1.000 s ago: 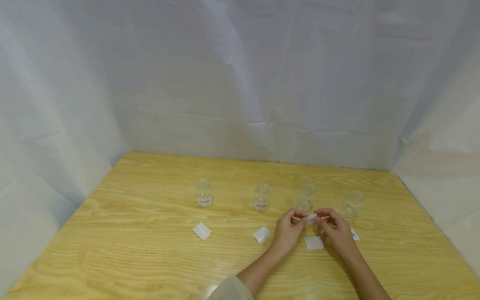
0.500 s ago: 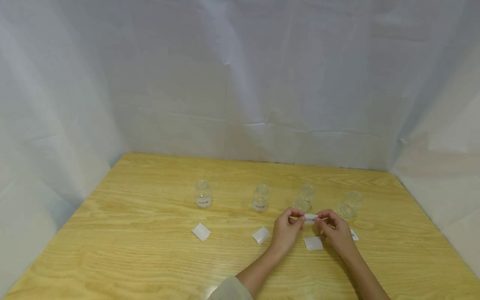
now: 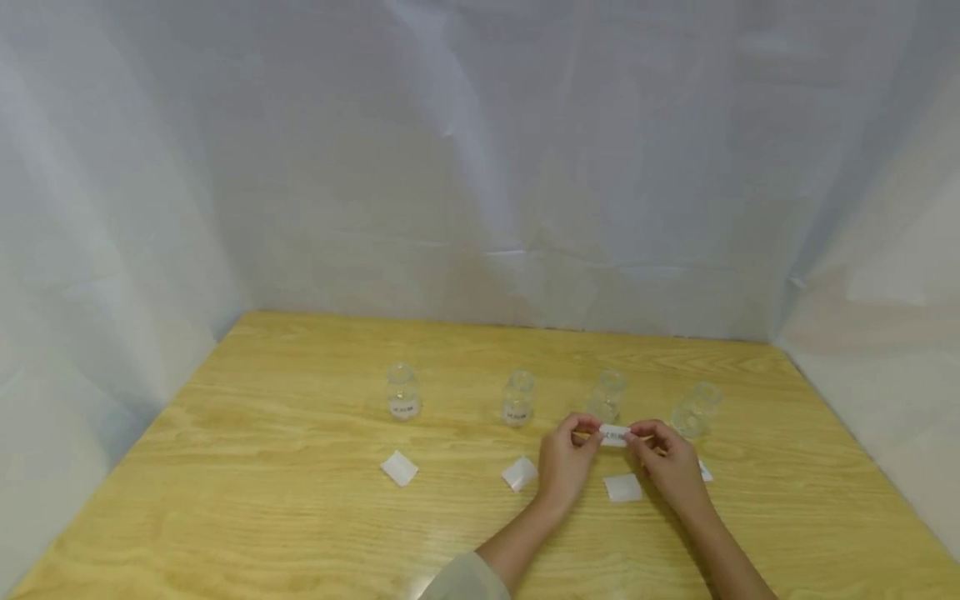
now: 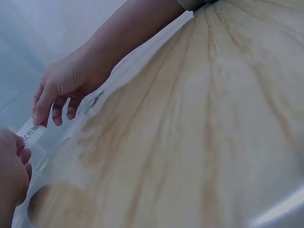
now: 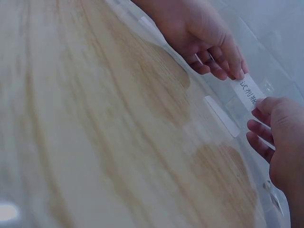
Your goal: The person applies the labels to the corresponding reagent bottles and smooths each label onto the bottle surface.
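A small white label [image 3: 614, 435] with dark printed characters is stretched flat between both hands. My left hand [image 3: 566, 462] pinches its left end between thumb and forefinger, and my right hand [image 3: 673, 467] pinches the right end the same way. The print shows large in the right wrist view, where the label [image 5: 248, 92] slants between the fingertips. Just behind the hands stands a clear glass bottle [image 3: 607, 396], its lower part overlapped by them. Below the label a white backing paper [image 3: 623, 487] lies on the table.
Two glass bottles with printed labels, a left one [image 3: 403, 392] and a middle one [image 3: 518, 400], stand on the wooden table [image 3: 300, 517]. Another bottle [image 3: 696, 410] is at the right, a printed white piece [image 3: 705, 472] before it. White papers [image 3: 399, 468] lie in front. White sheeting [image 3: 360, 167] surrounds the table.
The label, tilted and partly covered by fingers a second ago, now faces up flat with its print visible. Both hands keep hold of its ends. The head view has shifted slightly.
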The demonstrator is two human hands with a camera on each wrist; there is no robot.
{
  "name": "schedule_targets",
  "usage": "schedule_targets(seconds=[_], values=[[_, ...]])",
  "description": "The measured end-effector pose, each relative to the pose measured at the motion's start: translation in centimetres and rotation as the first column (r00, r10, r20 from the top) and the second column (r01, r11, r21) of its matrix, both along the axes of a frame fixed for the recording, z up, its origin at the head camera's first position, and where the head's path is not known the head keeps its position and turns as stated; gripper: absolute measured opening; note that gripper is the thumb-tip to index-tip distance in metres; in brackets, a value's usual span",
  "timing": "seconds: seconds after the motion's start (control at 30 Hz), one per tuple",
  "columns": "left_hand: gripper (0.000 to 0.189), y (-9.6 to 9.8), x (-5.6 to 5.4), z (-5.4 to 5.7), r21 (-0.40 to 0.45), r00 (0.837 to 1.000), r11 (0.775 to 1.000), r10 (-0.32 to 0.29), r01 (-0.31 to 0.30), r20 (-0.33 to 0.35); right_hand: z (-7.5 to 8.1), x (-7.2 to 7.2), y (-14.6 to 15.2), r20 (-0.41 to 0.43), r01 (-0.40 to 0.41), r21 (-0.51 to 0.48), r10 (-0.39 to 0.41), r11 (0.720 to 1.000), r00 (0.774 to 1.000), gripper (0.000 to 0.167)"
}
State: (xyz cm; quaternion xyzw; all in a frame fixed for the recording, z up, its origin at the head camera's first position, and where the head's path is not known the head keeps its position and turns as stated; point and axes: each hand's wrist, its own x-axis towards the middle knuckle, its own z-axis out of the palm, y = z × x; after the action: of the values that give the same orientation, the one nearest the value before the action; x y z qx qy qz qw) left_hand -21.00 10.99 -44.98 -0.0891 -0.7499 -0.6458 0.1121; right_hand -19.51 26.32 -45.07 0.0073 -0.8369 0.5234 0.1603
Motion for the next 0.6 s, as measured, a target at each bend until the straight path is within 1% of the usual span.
schedule_targets(seconds=[0.1, 0.17, 0.33, 0.47, 0.6], values=[[0.01, 0.1, -0.1, 0.0, -0.028, 1.0, 0.999, 0.029, -0.029, -0.005, 0.1, 0.0, -0.2, -0.022, 0.026, 0.039, -0.025, 0.999, 0.999, 0.011], [0.015, 0.2, -0.1, 0.0, -0.031, 0.999, 0.999, 0.039, -0.039, -0.007, 0.2, 0.0, -0.2, -0.039, 0.038, 0.058, -0.036, 0.998, 0.999, 0.01], [0.03, 0.4, -0.3, 0.2, -0.006, 0.999, 0.999, 0.05, -0.05, -0.005, 0.2, -0.3, -0.2, -0.081, 0.053, 0.099, -0.045, 0.994, 0.996, 0.01], [0.017, 0.6, -0.6, 0.2, -0.005, 0.997, 0.997, 0.075, -0.075, -0.01, 0.3, -0.8, -0.1, -0.099, 0.058, 0.114, -0.047, 0.992, 0.994, 0.009], [0.008, 0.7, -1.0, 0.1, -0.028, 0.992, 0.993, 0.114, -0.116, -0.046, 0.2, -1.3, -0.1, -0.092, 0.069, 0.109, -0.059, 0.992, 0.994, 0.008]])
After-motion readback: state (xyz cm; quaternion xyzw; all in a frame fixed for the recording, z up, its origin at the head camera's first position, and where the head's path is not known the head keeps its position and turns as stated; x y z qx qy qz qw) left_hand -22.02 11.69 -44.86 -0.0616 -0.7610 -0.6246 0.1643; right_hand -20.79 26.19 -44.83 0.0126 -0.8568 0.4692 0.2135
